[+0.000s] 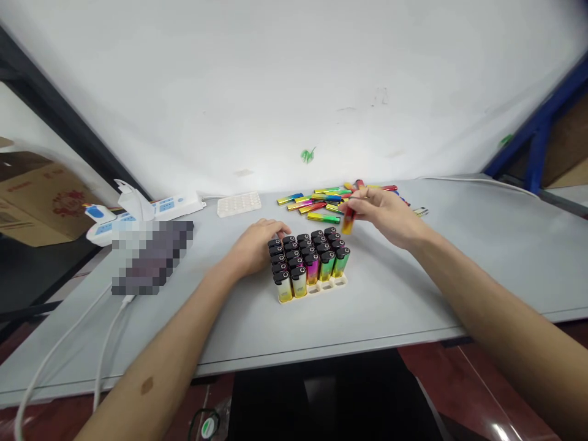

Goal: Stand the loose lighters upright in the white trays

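Note:
A cream slotted tray (327, 286) stands on the table, packed with upright lighters (312, 269) in shiny yellow, pink and green with black tops. Its front row has two yellow-silver lighters (291, 285) at the left and three bare slots at the right. At the tray's back left corner, my left hand (260, 245) curls its fingers round the lighters; the fingertips are partly hidden behind them. My right hand (381, 211) pinches a red and yellow lighter (348, 222) just behind the tray's right side, held roughly upright and slightly blurred.
A loose pile of colourful lighters (324, 217) lies against the back wall. Left of it is a white slotted tray (239, 204). Farther left are a power strip (172, 208) with plugs and a pixelated dark device (158, 254) with white cables (110, 331). A cardboard box (41, 199) stands beyond.

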### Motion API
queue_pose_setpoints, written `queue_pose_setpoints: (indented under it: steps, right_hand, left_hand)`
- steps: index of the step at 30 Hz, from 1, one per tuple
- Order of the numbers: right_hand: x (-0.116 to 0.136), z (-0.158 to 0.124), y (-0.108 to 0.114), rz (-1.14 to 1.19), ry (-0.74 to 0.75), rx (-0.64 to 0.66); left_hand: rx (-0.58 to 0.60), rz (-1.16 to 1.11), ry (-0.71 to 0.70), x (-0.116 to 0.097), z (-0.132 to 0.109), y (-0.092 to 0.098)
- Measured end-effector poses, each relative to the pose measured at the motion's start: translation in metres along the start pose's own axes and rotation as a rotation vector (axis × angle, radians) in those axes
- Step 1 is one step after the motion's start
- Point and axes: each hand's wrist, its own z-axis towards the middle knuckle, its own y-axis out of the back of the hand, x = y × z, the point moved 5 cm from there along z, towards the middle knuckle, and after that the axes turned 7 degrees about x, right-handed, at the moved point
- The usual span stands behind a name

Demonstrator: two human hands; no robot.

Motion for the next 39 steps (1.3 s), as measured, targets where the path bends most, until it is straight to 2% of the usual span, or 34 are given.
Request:
queue_pose_setpoints:
  steps: [3, 7, 9, 12, 18, 25, 35, 39]
  right_hand:
    - [0.0, -0.002, -0.005, 0.303, -0.073, -0.025]
    - [-0.008, -0.003, -0.015, 0.322, -0.278, -0.039]
    - [-0.011, -0.003, -0.015, 0.324, -0.335, -0.066]
    - [-0.008, -0.003, -0.011, 0.395, -0.299, -0.103]
    - [0.001, -0.007, -0.016, 0.489, -0.225, 0.047]
    - [-0.018, -0.006, -0.027, 0.372, -0.39, 0.128]
    - [-0.018, -0.007, -0.035, 0.372, -0.39, 0.121]
    - [-0.017, -0.006, -0.031, 0.403, -0.366, 0.052]
  left_hand:
    - [0.002, 0.013, 0.009, 0.0, 0.0, 0.0]
    - [0.003, 0.018, 0.003, -0.001, 0.001, 0.0]
    - [0.003, 0.02, 0.001, -0.001, 0.001, -0.001]
    - [-0.001, 0.018, -0.003, 0.001, 0.002, -0.001]
    - [-0.013, -0.002, -0.016, 0.004, 0.001, -0.002]
    - [-0.005, 0.016, -0.028, 0.001, 0.001, -0.001]
    - [0.002, 0.02, -0.003, 0.0, 0.002, -0.001]
    - [0.0, 0.027, -0.014, 0.0, 0.001, -0.001]
